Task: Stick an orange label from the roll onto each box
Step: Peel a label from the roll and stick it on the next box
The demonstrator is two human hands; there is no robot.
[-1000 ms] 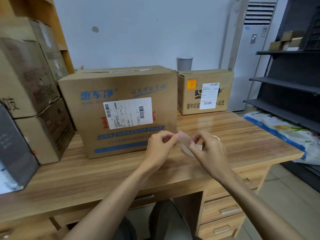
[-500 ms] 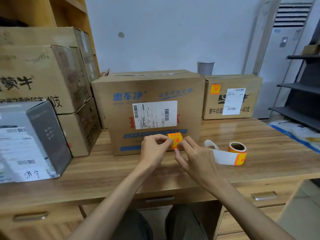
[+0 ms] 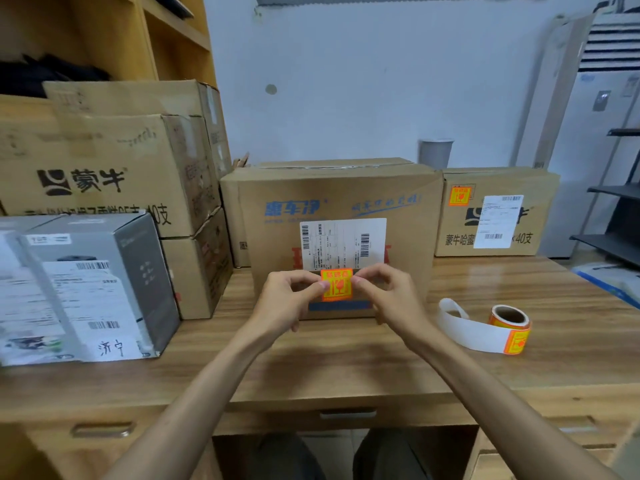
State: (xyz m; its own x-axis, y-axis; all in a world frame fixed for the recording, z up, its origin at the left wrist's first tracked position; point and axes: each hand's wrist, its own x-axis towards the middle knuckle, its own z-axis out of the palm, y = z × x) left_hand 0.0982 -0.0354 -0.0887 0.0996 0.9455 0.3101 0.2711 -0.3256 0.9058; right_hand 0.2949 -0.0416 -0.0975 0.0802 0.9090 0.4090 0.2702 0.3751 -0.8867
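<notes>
An orange label (image 3: 336,285) is held up in front of the middle cardboard box (image 3: 332,195), just below its white shipping slip. My left hand (image 3: 289,299) pinches the label's left edge and my right hand (image 3: 389,296) pinches its right edge. Whether the label touches the box face cannot be told. The label roll (image 3: 509,327) lies on the desk to the right, with a white backing strip curling off to its left. A smaller box (image 3: 498,213) at the back right carries an orange label at its upper left.
A grey box (image 3: 93,285) with white slips stands at the left on the wooden desk (image 3: 346,358). Stacked cardboard boxes (image 3: 104,168) rise behind it beside a wooden shelf. A grey cup (image 3: 435,153) sits behind the boxes. Dark shelving stands at the far right.
The label came off its backing and now shows its orange face, raised higher in front of the middle box. My view swung left, bringing the roll and the grey box into sight.
</notes>
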